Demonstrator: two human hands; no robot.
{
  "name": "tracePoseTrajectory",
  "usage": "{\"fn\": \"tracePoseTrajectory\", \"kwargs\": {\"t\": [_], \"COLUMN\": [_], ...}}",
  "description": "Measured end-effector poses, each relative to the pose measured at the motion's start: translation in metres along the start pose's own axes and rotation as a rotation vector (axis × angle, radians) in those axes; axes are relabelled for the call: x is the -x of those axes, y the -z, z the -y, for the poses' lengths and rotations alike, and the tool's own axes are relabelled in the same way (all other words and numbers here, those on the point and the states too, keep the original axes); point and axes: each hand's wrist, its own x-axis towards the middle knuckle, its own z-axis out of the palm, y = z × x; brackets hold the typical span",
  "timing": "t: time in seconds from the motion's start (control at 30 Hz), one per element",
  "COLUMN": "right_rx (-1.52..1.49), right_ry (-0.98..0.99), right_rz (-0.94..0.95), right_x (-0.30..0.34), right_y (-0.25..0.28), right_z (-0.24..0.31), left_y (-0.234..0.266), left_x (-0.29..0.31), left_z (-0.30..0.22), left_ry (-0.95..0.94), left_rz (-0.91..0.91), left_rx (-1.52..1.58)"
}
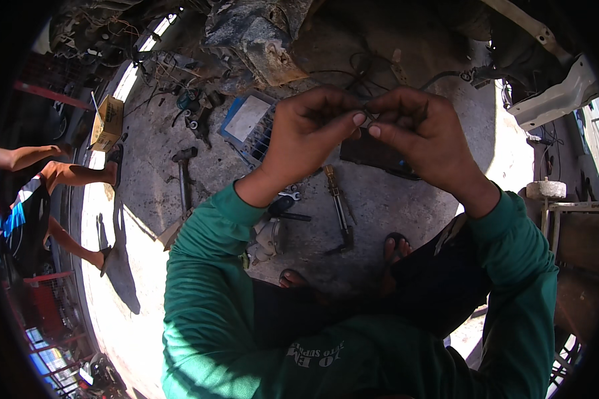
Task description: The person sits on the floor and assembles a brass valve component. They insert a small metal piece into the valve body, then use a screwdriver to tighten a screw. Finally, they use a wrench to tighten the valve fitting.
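Both my hands are raised in front of me, fingertips meeting over a small dark part (367,113) that is mostly hidden between them. My left hand (311,130) pinches it from the left with thumb and forefinger. My right hand (422,133) pinches it from the right. Both forearms wear green sleeves (209,266). Below the hands, on the concrete floor (373,199), lie a long screwdriver-like tool (338,199), a small wrench (289,195) and a dark flat piece (378,154). My sandalled feet (396,247) show near the bottom.
A hammer (182,174) and a blue-framed flat box (249,124) lie on the floor at left. A cardboard box (107,122) stands further left. A large grimy engine-like block (259,40) with loose wires sits at the top. Another person (40,193) sits at the far left.
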Motion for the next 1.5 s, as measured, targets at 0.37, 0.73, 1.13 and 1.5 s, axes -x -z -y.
{"fn": "tracePoseTrajectory", "kwargs": {"t": [0.37, 0.73, 1.13, 1.5], "right_rx": [0.032, 0.209, 0.384, 0.27], "right_ry": [-0.052, 0.088, 0.256, 0.136], "right_rz": [0.063, 0.031, -0.11, -0.124], "right_x": [-0.001, 0.0, 0.002, 0.001], "right_y": [0.008, 0.01, -0.002, -0.006], "right_z": [0.002, -0.003, -0.008, -0.011], "left_y": [0.013, 0.018, 0.011, 0.002], "left_x": [-0.003, -0.007, -0.004, -0.002], "left_z": [-0.003, -0.007, -0.007, 0.0], "left_ry": [0.021, 0.051, -0.044, -0.069], "left_rz": [0.163, 0.266, 0.171, 0.049], "left_rx": [0.018, -0.098, -0.352, -0.385]}}
